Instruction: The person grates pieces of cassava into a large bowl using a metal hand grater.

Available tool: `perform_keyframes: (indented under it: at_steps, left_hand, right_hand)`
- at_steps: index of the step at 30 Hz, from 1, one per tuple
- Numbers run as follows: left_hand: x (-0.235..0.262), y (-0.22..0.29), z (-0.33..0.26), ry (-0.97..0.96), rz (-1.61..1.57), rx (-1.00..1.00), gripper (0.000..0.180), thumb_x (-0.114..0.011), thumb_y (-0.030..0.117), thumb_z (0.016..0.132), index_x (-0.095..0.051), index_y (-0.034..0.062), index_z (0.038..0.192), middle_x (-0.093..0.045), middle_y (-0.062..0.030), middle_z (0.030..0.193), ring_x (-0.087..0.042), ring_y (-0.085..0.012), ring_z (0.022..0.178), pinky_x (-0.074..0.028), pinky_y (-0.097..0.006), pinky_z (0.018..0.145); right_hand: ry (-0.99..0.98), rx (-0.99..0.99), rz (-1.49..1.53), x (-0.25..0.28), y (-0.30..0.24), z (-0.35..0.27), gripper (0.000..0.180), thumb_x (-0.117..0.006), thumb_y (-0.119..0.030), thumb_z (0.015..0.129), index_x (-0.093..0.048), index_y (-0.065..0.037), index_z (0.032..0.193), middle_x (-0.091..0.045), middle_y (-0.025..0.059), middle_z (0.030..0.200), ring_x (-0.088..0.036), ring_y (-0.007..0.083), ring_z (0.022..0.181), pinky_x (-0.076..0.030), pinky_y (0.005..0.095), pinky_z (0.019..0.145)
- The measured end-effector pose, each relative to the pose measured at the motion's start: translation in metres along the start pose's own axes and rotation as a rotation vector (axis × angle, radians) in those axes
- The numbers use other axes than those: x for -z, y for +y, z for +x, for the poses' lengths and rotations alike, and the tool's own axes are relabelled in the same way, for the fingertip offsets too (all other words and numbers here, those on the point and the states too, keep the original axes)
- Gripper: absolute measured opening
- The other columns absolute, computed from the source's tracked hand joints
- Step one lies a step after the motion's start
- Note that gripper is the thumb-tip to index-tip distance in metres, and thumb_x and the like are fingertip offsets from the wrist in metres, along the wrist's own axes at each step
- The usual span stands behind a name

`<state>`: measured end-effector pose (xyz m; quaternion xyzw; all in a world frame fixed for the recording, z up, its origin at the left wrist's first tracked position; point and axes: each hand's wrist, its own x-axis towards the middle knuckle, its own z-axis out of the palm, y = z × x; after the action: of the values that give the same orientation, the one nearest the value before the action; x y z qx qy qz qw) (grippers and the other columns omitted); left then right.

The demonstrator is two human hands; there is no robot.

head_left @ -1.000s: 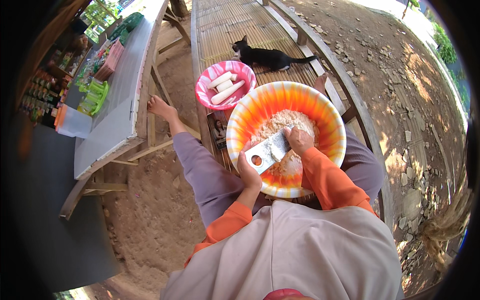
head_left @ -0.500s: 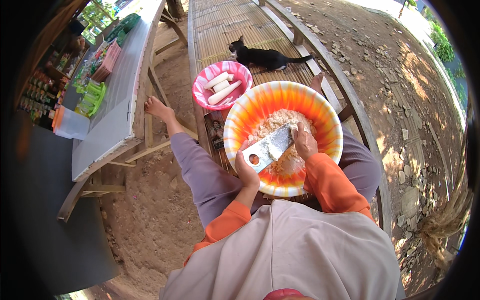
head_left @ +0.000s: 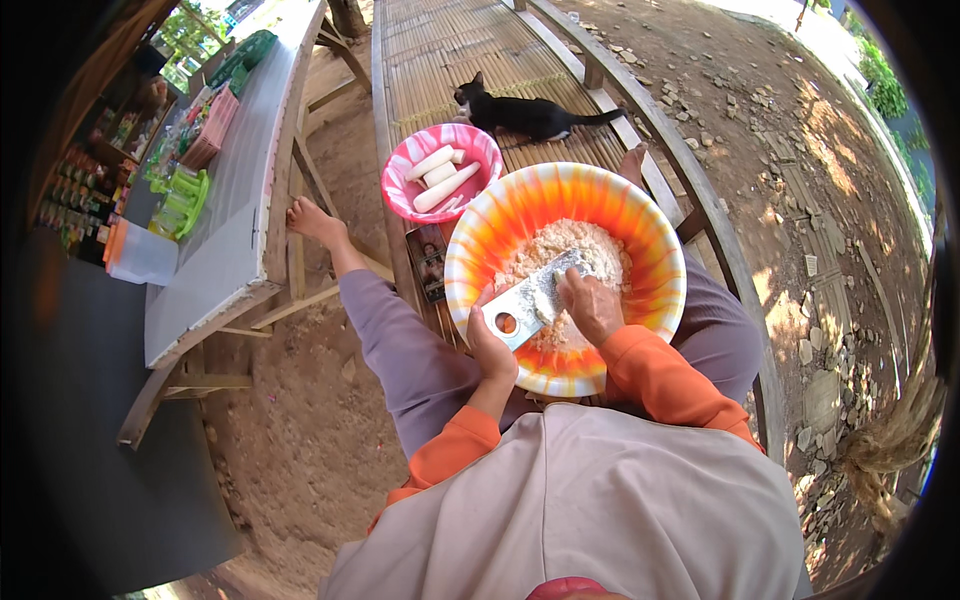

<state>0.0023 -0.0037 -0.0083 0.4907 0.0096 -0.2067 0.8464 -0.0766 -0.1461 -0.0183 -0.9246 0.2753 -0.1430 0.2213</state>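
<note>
My left hand (head_left: pixel 491 345) is closed around the handle end of a flat metal grater (head_left: pixel 535 303), beside the round hole in it. The grater slants up to the right inside a large orange, yellow and white basin (head_left: pixel 470 235) between my legs. Closed fingers of my right hand (head_left: pixel 592 305) press on the grater's face, over a piece of cassava that they mostly hide. Pale wet pulp clings to the metal. A heap of grated cassava (head_left: pixel 575 240) lies in the basin beneath. Peeled white cassava pieces (head_left: pixel 447 188) rest in a smaller pink basin (head_left: pixel 396 190) just beyond, to the left.
A black-and-white cat (head_left: pixel 525 117) is on the bamboo bench (head_left: pixel 450 50) past the basins. Near the pink basin lies a dark, flat picture-covered object (head_left: pixel 428 262). At left stands a table (head_left: pixel 215 250) with a clear orange-lidded container (head_left: pixel 140 252). A wooden rail (head_left: pixel 720 215) runs along the right.
My right hand has slid down the grater, toward me and slightly left. My left hand keeps its hold on the handle end, and the cat has barely moved.
</note>
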Motion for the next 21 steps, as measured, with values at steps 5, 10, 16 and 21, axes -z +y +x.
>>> perform_keyframes:
  at_steps: [5,10,16,21]
  left_hand:
    - [-0.001,-0.002,-0.004,-0.067,0.154,-0.087,0.047,-0.023,0.028,0.095,-0.045,-0.0036,0.123,-0.055,-0.0184,0.114,-0.053,-0.0253,0.105,-0.04,-0.035,0.093]
    - [0.002,-0.001,-0.002,-0.026,0.074,-0.035,0.047,-0.022,0.026,0.095,-0.045,-0.0055,0.121,-0.055,-0.0182,0.115,-0.052,-0.0246,0.106,-0.038,-0.033,0.095]
    - [-0.009,0.005,-0.01,-0.042,0.104,-0.029,0.046,-0.022,0.024,0.095,-0.047,-0.006,0.119,-0.056,-0.017,0.115,-0.052,-0.0236,0.106,-0.037,-0.031,0.095]
    - [0.006,-0.008,0.005,-0.008,0.063,-0.034,0.047,-0.022,0.026,0.095,-0.045,-0.0053,0.121,-0.054,-0.019,0.117,-0.052,-0.0258,0.107,-0.038,-0.035,0.095]
  right_hand:
    - [-0.018,-0.239,-0.034,-0.025,0.047,0.031,0.024,-0.045,-0.031,0.088,-0.048,-0.008,0.094,-0.059,0.0222,0.074,-0.059,0.0399,0.072,-0.046,0.0494,0.06]
    - [-0.199,-0.129,0.07,0.006,-0.01,0.001,0.026,-0.039,-0.032,0.091,-0.048,-0.008,0.096,-0.058,0.0277,0.078,-0.059,0.0422,0.077,-0.044,0.0531,0.067]
    - [0.0,-0.162,0.043,-0.028,0.034,0.034,0.021,-0.043,-0.028,0.09,-0.046,-0.007,0.091,-0.059,0.0222,0.065,-0.058,0.0417,0.064,-0.044,0.0523,0.058]
    - [-0.186,-0.076,0.06,0.011,-0.029,0.006,0.019,-0.043,-0.027,0.089,-0.046,-0.009,0.095,-0.058,0.0265,0.075,-0.057,0.0439,0.066,-0.043,0.0541,0.061]
